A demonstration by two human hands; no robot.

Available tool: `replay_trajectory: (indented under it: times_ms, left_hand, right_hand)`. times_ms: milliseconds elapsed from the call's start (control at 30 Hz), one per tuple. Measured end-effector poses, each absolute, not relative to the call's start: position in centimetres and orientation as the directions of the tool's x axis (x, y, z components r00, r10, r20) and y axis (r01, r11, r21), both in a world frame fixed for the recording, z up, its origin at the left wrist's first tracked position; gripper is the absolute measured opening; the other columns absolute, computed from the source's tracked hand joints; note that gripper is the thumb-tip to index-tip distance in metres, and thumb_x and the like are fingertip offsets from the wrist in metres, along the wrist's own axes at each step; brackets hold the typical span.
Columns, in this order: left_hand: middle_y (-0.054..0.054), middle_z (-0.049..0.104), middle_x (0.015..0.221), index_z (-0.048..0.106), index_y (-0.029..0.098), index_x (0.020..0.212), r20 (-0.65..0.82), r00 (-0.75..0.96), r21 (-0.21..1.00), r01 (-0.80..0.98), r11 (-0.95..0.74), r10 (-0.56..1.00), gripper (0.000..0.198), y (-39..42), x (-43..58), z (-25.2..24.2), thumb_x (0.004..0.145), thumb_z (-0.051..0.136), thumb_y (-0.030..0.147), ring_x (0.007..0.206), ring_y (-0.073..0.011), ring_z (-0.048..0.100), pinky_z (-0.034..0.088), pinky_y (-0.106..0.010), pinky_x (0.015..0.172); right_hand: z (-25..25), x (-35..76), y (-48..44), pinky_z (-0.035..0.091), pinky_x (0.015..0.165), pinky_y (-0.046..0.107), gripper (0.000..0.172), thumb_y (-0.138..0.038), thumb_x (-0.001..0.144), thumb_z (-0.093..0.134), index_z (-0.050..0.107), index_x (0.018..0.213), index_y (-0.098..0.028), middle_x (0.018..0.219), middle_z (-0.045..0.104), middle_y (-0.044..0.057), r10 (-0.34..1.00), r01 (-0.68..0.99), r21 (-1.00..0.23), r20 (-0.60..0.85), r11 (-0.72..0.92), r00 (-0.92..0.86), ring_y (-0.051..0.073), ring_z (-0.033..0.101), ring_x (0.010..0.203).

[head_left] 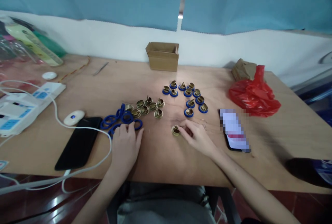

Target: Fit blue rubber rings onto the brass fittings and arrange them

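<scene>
R fingers [183, 132] pinched on rim of gold metal pc [175, 130]; L fingers [123, 130] part-spread over blue rings [119, 113], tips hidden, can't tell grip. Black phone [77, 146] + white cable [110, 144] left of L fingers; lit phone [234, 129], screen pixelated, right of R fingers; prob. dark bottle [306, 169] beyond, cut off.

The left hand [126, 143] hid part of the blue rings [119, 112]. Pixelation blurred the lit phone screen [234, 130]. The left edge cut off the power strip [27, 111], the right edge a dark bottle [306, 170].
</scene>
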State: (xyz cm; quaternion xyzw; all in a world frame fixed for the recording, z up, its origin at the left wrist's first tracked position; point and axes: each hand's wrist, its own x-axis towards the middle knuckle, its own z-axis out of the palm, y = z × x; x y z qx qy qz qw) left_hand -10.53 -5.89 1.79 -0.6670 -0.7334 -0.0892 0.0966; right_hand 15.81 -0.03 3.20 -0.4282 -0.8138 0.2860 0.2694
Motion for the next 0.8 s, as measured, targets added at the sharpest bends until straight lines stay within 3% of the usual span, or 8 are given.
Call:
replay_trajectory:
  times_ms: [233,433,633,800]
  left_hand:
    - [-0.017,0.060,0.107,0.066,0.015,0.096,0.391,-0.043,0.164,0.986,-0.023,0.919,0.023,-6.0,-10.5,1.0,0.099,0.046,0.027,0.096,-0.0311,0.058,0.051,-0.047,0.084]
    - [-0.013,0.061,0.132,0.058,0.019,0.104,0.490,0.150,0.446,0.803,-0.395,0.859,0.014,-6.0,-7.2,2.9,0.098,0.047,0.013,0.124,-0.0243,0.059,0.052,-0.043,0.104]
    - [-0.012,0.068,0.126,0.060,0.020,0.108,0.481,0.346,0.463,0.680,-0.569,0.806,0.014,-4.0,-3.4,3.3,0.100,0.050,0.019,0.119,-0.0247,0.065,0.054,-0.043,0.103]
    - [-0.015,0.070,0.119,0.051,0.017,0.129,0.397,0.307,0.509,0.710,-0.486,0.865,0.032,-3.2,-2.7,1.1,0.098,0.054,0.024,0.110,-0.0285,0.068,0.056,-0.044,0.094]
  right_hand:
    - [3.1,16.1,0.3,0.037,0.058,0.027,0.019,-0.029,0.101,0.050,0.059,0.087,-0.021,0.067,0.059,-0.002,0.875,0.562,-0.700,0.193,0.440,-0.443,0.014,0.054,0.058]
    - [3.2,16.0,0.6,0.034,0.059,0.027,0.029,-0.028,0.101,0.047,0.050,0.073,-0.021,0.062,0.054,-0.002,0.892,0.618,-0.652,0.239,0.440,-0.383,0.014,0.050,0.054]
    - [3.5,16.3,1.0,0.034,0.057,0.027,0.032,-0.031,0.102,0.044,0.049,0.071,-0.022,0.058,0.053,-0.003,0.927,0.627,-0.690,0.198,0.362,-0.318,0.015,0.052,0.053]
    - [4.1,16.5,0.9,0.035,0.056,0.026,0.031,-0.032,0.101,0.045,0.053,0.074,-0.021,0.061,0.055,-0.002,0.935,0.612,-0.713,0.196,0.342,-0.295,0.014,0.052,0.054]
